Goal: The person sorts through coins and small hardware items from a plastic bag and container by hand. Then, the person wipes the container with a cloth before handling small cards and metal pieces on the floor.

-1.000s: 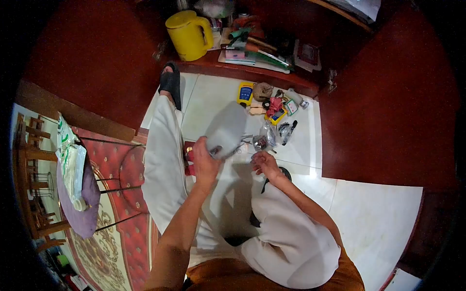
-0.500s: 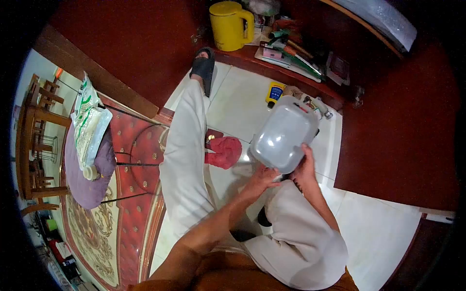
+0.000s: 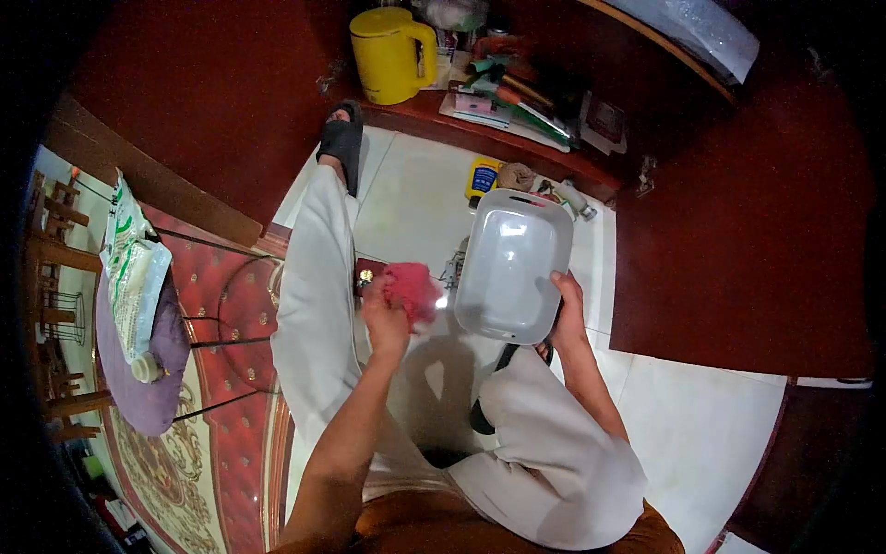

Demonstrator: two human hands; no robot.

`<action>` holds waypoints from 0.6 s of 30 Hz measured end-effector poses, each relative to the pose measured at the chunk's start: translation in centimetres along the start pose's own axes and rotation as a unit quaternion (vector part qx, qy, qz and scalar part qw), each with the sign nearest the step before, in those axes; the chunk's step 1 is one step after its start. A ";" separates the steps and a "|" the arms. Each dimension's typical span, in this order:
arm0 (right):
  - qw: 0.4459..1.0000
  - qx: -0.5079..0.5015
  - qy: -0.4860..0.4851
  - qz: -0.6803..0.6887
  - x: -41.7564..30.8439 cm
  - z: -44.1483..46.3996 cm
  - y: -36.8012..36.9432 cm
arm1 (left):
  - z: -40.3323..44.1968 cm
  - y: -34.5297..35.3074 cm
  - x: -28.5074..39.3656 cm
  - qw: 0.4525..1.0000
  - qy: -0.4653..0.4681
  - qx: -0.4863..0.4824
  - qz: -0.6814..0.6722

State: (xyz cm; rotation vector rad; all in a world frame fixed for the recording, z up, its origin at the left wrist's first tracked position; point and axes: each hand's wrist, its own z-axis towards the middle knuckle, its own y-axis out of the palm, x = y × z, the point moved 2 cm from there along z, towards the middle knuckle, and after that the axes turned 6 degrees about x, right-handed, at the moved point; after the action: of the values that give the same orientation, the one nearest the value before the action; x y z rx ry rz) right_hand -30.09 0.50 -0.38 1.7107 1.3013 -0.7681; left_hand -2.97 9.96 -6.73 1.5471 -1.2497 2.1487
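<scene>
My left hand is closed on a crumpled red cloth, held above the floor beside my left leg. My right hand grips the right edge of a white rectangular basin, its thumb on the rim and the other fingers hidden behind it. The basin is tilted, its hollow inside facing me, with a slot in the rim at its far end. Just beyond it, a yellow and blue bottle and a brown roll show on the floor.
A yellow jug stands on the cabinet shelf beside books and tools. Dark red cabinet doors flank the floor. To the left, a purple cushion bears a green and white packet. My slippered foot rests near the shelf.
My left hand has left the basin and taken hold of the red cloth, lifting it. The basin has turned from its underside to its inside, now in my right hand alone. The view has shifted.
</scene>
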 end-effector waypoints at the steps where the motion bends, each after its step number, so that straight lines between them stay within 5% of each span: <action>1: 1.000 0.006 -0.017 -0.014 -0.1 0.0 0.1 | -0.1 -1.6 2.4 0.999 -0.002 0.016 -0.046; 6: 0.995 -0.031 -0.069 -0.070 -0.3 -0.9 2.2 | -3.1 -6.5 13.2 0.980 0.120 -0.024 -0.159; 8: 0.977 -0.102 -0.124 -0.142 0.2 -1.6 3.6 | -3.3 -3.6 15.8 0.974 0.214 -0.066 -0.026; 10: 0.932 -0.209 -0.192 -0.223 -1.0 -4.0 6.2 | -2.4 -0.4 14.8 0.971 0.209 -0.104 0.058; 14: 0.925 -0.169 -0.228 -0.252 -1.4 -4.0 5.9 | -2.3 3.2 13.0 0.969 0.239 -0.054 0.013; 18: 0.951 -0.101 -0.245 -0.158 -3.1 -3.6 5.1 | -5.7 1.5 14.3 0.889 0.401 -0.221 0.032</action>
State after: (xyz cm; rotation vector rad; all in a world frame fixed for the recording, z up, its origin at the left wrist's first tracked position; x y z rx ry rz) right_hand -26.05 1.70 5.22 1.0656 1.2561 -1.1187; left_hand -13.86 9.05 4.25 0.3544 -1.3220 1.9834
